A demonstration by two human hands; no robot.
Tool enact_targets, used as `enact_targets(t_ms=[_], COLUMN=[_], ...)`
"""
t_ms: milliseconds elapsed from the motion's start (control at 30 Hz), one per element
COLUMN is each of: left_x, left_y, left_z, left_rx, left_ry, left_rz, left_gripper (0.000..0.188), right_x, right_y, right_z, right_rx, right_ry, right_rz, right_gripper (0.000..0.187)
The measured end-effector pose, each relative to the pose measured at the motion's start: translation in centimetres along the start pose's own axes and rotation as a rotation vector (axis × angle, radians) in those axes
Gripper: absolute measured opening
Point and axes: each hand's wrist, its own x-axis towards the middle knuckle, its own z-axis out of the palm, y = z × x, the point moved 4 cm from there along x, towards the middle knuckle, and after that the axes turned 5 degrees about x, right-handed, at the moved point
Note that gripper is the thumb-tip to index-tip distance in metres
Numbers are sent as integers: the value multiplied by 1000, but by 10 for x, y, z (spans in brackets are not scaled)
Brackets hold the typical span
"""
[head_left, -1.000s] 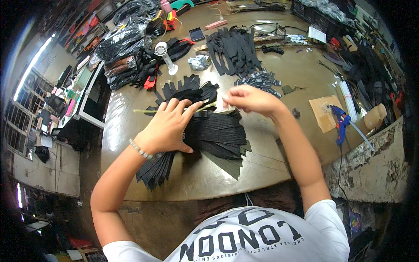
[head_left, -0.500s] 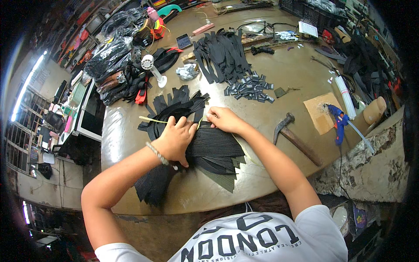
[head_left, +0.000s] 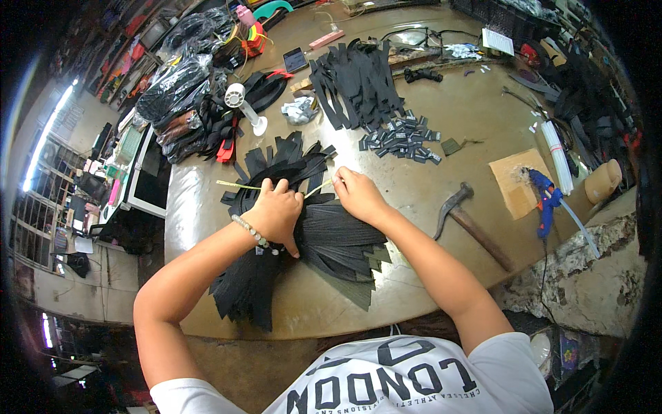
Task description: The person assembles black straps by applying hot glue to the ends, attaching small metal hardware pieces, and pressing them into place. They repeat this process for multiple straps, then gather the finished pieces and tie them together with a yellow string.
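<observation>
While both hands work a thin yellow strip over fanned black pieces on the desk

As the left hand (head_left: 276, 210) presses flat, fingers closed, on the fan of black strips (head_left: 324, 238), the right hand (head_left: 355, 195) pinches one yellow strip (head_left: 238, 185) lying across its top. Should the left palm lift, I judge the stacked strips may slide apart and lose their order. Farther out lie one hammer (head_left: 469, 221), one blue glue gun (head_left: 545, 200), one small white fan (head_left: 241, 103) and a second black pile (head_left: 358, 79).
</observation>
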Motion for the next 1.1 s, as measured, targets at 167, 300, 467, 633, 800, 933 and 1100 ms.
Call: enact_targets(t_ms=[167,300,467,633,800,933,1100], left_x=[3,-4,-4,8,16,17,15], left_y=[0,-2,1,1,3,5,8], left_z=[-4,-2,3,3,2,2,5], left_rx=[-132,-164,-81,-93,-73,-103,-127], left_ry=[53,161,186,37,-80,-70,-39], left_rz=[150,192,175,149,137,161,201], left_gripper=[87,88,104,108,97,91,87], right_x=[-4,-8,-14,-8,-4,1,1], right_y=[-12,-31,-53,-34,-17,-4,0], right_z=[-4,-7,-12,-6,-10,-15,-18], right_rx=[4,42,-422,-319,-209,-58,178], right_ry=[38,26,21,-301,-149,-64,-228], right_rz=[14,-222,-548,-115,-28,19,279], right_gripper=[21,18,16,22,24,25,24])
